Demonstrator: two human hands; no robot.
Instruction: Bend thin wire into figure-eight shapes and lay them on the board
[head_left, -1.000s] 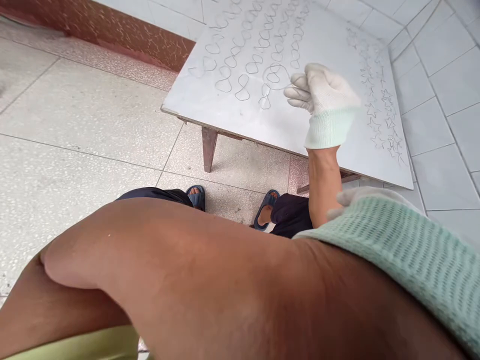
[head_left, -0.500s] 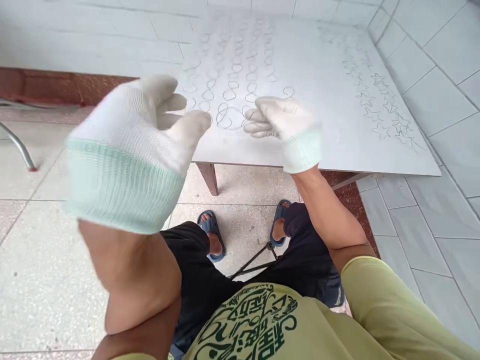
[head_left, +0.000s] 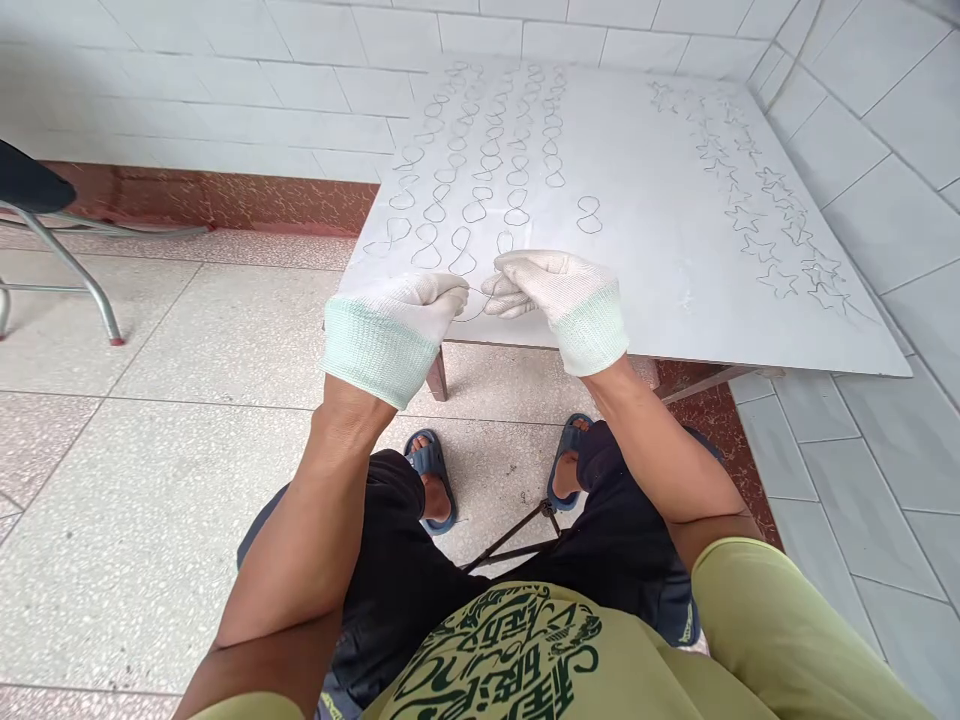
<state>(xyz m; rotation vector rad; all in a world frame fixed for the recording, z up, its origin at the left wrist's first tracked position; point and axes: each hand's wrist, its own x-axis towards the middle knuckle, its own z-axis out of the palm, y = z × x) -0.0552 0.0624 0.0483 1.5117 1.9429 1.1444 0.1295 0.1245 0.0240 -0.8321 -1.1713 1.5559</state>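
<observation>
Both hands wear white knit gloves with pale green cuffs, close together over the near edge of a white board [head_left: 645, 290]. My left hand [head_left: 420, 310] is closed, its thumb and fingers pinching one side of a thin dark wire [head_left: 472, 318]. On the other side, my right hand [head_left: 551, 290] has its fingers pressed together on the same wire. The wire curves in the small gap between the fingertips; the rest of it is hidden by the gloves. Just beyond the hands lie wire figure-eights, the closest being one figure-eight [head_left: 463, 250].
Several rows of figure-eight wires cover the board's left part, with a lone figure-eight [head_left: 589, 214] to their right. Wire stars [head_left: 757, 246] lie along the right side. Tiled walls [head_left: 862, 120] border the board. A metal-legged chair [head_left: 82, 265] stands at far left.
My left hand has come down and right from its raised, open position, and its fingers have closed on the wire near my right hand. The view has shifted slightly.
</observation>
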